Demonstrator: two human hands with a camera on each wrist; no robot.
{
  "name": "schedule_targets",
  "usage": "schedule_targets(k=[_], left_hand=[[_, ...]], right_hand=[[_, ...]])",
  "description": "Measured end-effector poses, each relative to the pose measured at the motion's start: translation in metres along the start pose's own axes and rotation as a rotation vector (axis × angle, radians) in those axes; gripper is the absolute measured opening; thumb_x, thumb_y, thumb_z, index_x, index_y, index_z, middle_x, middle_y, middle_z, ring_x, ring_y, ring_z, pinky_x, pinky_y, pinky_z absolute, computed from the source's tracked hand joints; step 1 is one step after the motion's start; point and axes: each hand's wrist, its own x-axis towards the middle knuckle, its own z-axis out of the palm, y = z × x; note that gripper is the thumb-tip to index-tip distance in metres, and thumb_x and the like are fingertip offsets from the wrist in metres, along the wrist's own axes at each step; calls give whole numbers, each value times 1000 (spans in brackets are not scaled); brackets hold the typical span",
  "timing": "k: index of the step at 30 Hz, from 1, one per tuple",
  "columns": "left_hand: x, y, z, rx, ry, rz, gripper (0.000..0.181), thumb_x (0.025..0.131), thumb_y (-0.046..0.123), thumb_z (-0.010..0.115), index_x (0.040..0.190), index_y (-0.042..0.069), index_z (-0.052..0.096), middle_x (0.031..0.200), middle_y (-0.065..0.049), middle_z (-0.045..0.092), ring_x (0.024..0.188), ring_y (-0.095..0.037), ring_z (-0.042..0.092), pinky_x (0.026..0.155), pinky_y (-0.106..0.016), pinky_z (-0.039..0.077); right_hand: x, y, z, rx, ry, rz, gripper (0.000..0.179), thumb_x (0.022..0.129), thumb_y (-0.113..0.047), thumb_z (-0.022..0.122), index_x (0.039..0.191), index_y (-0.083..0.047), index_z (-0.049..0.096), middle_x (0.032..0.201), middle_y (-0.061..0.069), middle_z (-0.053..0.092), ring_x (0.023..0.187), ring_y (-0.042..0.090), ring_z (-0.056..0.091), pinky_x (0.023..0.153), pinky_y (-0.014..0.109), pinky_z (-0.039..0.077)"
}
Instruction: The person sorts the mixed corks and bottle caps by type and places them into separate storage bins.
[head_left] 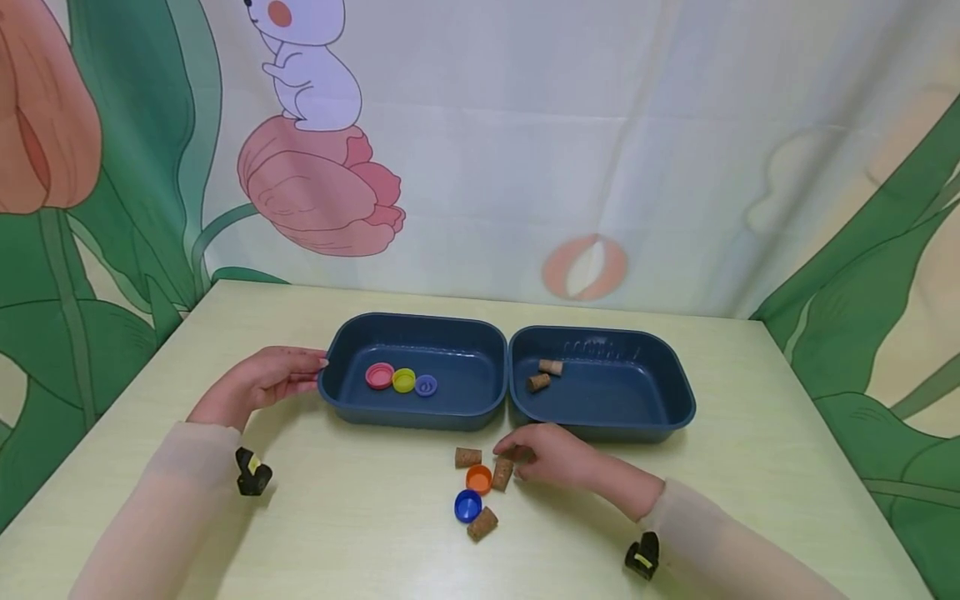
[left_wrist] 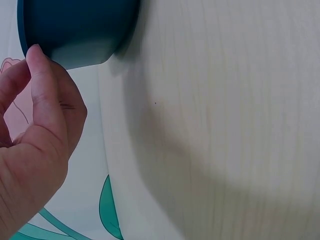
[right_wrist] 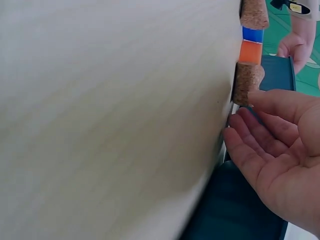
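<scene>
My left hand [head_left: 281,375] holds the left end of a dark blue tray [head_left: 420,421], thumb and fingertips at its rim. Inside it lie a pink cap [head_left: 379,376], a yellow cap [head_left: 403,381] and a purple cap [head_left: 426,385]. On the table, my right hand [head_left: 551,454] is at a cork [head_left: 503,474], fingers loosely bent. In the right wrist view one fingertip meets the end of this cork [right_wrist: 246,82], while the other fingers are spread apart from it. Beside it are an orange cap [head_left: 478,479], a blue cap [head_left: 468,506] and two more corks, one farther back [head_left: 468,457], one nearer [head_left: 482,524].
A second dark blue tray [head_left: 637,432] stands against the first one's right end, with two corks [head_left: 551,367] inside. Behind the pale wooden table [head_left: 337,517] hangs a curtain [head_left: 480,167] printed with flowers and a white animal. Each wrist wears a small black device.
</scene>
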Motion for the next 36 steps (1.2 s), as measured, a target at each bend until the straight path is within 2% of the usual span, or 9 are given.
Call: schedule_targets(k=[8,15,20,29,36], left_hand=[[-1,3,1,2,-2,-2,62,107,17,53,157,-9,27,86,12,75,79,-1,73,81,-17,62],[2,3,0,0,-6,4,62,107,16,53,157,-10,27,86,11,76,78,-1,73,81,-17,62],[3,2,0,-2,-11,10,62,107,16,52,157,-11,27,85,11,76,78,-1,73,81,-17,62],[0,1,2,-19,-15,11,62,107,15,52,157,-11,26,85,12,76,78,-1,74,81,-17,62],[0,-1,0,-28,-14,16,63,107,15,52,157,-11,25,85,12,76,78,-1,74,81,-18,62]], right_hand=[[3,-1,-3,-48,-23,-30,36,89,2,70,124,-3,71,123,11,74,105,20,69,85,19,55],[5,1,-2,-142,-10,-111,28,90,-1,73,117,-5,74,118,9,75,107,20,69,95,29,58],[6,3,-1,-170,-7,-148,23,90,-4,75,113,-6,75,113,7,76,101,17,68,93,27,58],[5,6,-1,-146,-17,-129,22,89,-5,76,111,-6,74,111,6,76,98,15,68,89,24,58],[-8,10,-3,-50,2,-100,20,88,-5,76,108,-5,73,105,6,76,92,10,69,82,17,58]])
